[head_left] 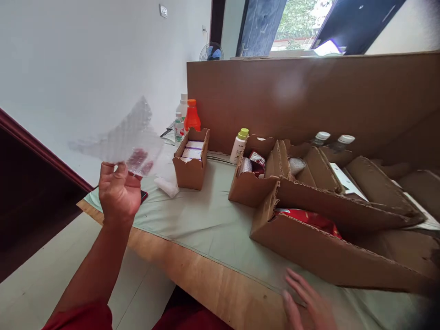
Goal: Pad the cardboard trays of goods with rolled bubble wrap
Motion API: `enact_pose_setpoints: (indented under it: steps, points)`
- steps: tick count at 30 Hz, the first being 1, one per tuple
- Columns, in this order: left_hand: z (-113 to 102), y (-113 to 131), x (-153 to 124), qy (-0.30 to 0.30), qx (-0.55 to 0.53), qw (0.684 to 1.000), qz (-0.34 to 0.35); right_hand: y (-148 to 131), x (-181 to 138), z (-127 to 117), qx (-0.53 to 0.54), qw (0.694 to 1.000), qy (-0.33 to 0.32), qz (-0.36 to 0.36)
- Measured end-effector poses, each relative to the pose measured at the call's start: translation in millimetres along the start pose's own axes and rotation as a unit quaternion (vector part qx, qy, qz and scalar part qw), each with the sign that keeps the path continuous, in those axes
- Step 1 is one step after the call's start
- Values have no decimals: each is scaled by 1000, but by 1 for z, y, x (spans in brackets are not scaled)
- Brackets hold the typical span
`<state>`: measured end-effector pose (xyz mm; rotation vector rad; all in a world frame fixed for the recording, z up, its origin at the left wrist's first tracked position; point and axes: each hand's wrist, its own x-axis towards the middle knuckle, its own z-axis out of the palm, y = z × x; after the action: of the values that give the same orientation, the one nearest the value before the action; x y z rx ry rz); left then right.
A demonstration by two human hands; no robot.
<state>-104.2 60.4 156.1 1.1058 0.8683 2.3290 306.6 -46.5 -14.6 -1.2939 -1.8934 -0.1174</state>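
My left hand (118, 192) is raised over the table's left corner, fingers closed on a sheet of clear bubble wrap (129, 135) that stands up above it, blurred by motion. My right hand (307, 302) lies low near the table's front edge, fingers stretched out and apart, holding nothing, just in front of a long cardboard box (323, 254) with something red (309, 219) inside.
A pale green cloth (206, 220) covers the wooden table. A small carton (191, 158) holds white packs. Bottles (187, 117) stand behind it, a white bottle with a green cap (239, 145) beside more open cartons (254, 176). A tall cardboard wall (309, 96) runs along the back.
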Motion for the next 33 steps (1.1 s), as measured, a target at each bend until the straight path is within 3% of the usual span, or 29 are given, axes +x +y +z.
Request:
enact_pose_setpoints:
  steps: [3,6,11,13,16,18,19,21,23,26,29,33]
  points:
    - [25,19,-44,-17,-7,999,-46,-43,36,-9,67,997,-17,-15]
    - [34,31,-83,-31,6,991,-127,-74,78,-29,144,988,-47,-42]
    - [44,41,-131,-201,-54,929,-306,-88,134,-41,303,942,-138,-43]
    - [51,39,-144,-205,-73,915,-340,-82,135,-29,379,898,-221,-17]
    - [55,31,-150,-128,-75,920,-362,-68,102,-4,513,772,-369,69]
    - [53,23,-146,-62,-60,929,-361,-58,67,6,570,704,-397,148]
    - [51,18,-143,-33,-50,932,-357,-53,49,4,577,690,-393,191]
    - [44,6,-139,-5,-35,934,-355,-40,21,-11,550,699,-368,271]
    - [34,-6,-141,-6,-23,927,-374,-21,6,-40,487,730,-357,320]
    - [22,-22,-165,-8,43,899,-435,15,10,-87,383,779,-375,326]
    - [17,-30,-203,-49,120,830,-542,49,27,-111,273,819,-398,312]
    - [5,-27,-232,-138,158,712,-670,80,34,-106,35,883,-354,307]
